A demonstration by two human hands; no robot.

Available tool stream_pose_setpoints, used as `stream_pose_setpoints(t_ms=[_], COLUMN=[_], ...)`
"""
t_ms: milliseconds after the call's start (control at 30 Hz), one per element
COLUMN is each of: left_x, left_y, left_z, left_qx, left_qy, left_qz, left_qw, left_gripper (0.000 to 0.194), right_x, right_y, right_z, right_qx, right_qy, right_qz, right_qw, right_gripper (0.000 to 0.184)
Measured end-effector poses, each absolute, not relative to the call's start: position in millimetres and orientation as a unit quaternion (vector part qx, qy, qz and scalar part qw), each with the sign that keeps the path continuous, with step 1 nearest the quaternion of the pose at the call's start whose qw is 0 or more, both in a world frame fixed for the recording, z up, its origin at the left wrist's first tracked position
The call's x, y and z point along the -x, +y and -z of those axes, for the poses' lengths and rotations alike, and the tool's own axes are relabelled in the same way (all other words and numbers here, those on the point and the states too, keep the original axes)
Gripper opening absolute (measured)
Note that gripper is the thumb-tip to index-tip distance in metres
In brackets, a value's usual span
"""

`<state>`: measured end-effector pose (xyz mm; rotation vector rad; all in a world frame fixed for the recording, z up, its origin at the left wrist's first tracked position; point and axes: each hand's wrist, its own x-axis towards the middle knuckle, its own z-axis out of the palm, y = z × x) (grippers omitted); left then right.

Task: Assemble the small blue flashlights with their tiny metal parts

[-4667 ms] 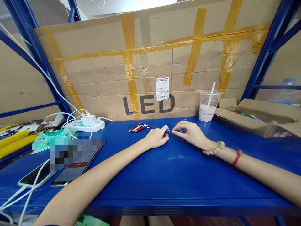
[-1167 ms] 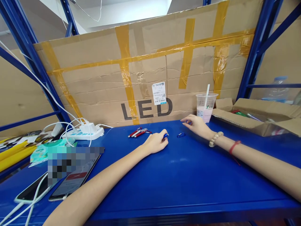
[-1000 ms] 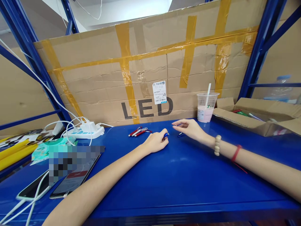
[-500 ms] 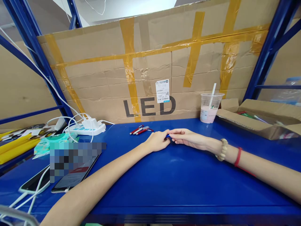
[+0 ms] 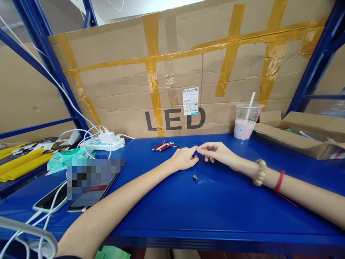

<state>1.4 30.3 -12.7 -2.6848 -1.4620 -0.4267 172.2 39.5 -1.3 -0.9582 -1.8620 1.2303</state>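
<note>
My left hand point(image 5: 185, 158) is closed around a small blue rod-like piece point(image 5: 196, 153), most of which its fingers hide. From the right, my right hand point(image 5: 217, 154) pinches at the exposed end of that same piece with thumb and forefinger. Just below the hands a tiny silvery metal part point(image 5: 195, 177) lies loose on the blue tabletop point(image 5: 215, 205). Behind my left hand rests a small group of red and silver pen-like sticks point(image 5: 165, 146) with metal clips.
A plastic cup point(image 5: 244, 124) with pink drink and a straw stands at the back right, beside an open cardboard box point(image 5: 296, 142). On the left are a white power strip point(image 5: 110, 144), cables, a teal packet point(image 5: 63, 161) and a phone point(image 5: 91, 198). Taped cardboard point(image 5: 121, 90) closes the back.
The small metal part now lies on the table below my hands, where none showed before. Both hands still meet at the blue piece. The whole view has shifted slightly.
</note>
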Motion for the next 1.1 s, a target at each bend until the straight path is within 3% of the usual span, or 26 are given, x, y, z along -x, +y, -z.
stream_pose_setpoints(t_ms=[133,300,400,700,1100], left_x=[-1.2,-0.8,-0.7,-1.8,-2.2], left_y=[31.3,29.0,28.8,28.8,27.8], left_z=[11.5,6.9,6.8,8.6,6.6], left_qx=[0.854,0.861,0.861,0.858,0.857], left_qy=[-0.497,-0.491,-0.487,-0.49,-0.497], left_qz=[0.151,0.134,0.143,0.152,0.135], left_qw=[0.005,-0.023,-0.016,-0.011,0.0], left_gripper=[0.025,0.02,0.018,0.016,0.018], right_x=[-167.4,-162.8,-159.9,-156.0,-168.3], right_y=[25.1,4.4,-0.2,4.5,24.3], right_z=[-4.0,-6.4,-1.7,9.5,3.6], right_qx=[0.319,0.218,0.172,0.156,0.224], right_qy=[-0.794,-0.905,-0.925,-0.923,-0.915], right_qz=[-0.349,-0.285,-0.283,-0.29,-0.281], right_qw=[0.381,0.229,0.184,0.2,0.181], right_gripper=[0.033,0.042,0.046,0.032,0.029])
